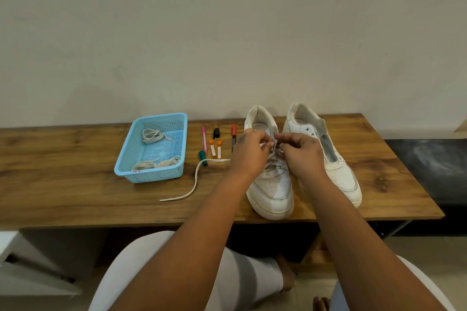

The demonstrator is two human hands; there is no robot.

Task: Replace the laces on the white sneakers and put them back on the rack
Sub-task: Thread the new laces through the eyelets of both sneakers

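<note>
Two white sneakers stand on the wooden table, toes toward me. The left sneaker [271, 184] is partly laced; the right sneaker [336, 161] has bare eyelets and an open tongue. My left hand [249, 150] and my right hand [300, 151] hover over the left sneaker's upper eyelets, each pinching the white lace [194, 184] there. One free end of this lace trails left across the table. A blue basket [126, 159] at the left holds several coiled laces [151, 135].
Pens, markers and small orange-capped tubes [214, 149] lie between the basket and the sneakers. The table [75, 197] backs against a pale wall. My knees and a bare foot show below the front edge. A dark surface lies to the right.
</note>
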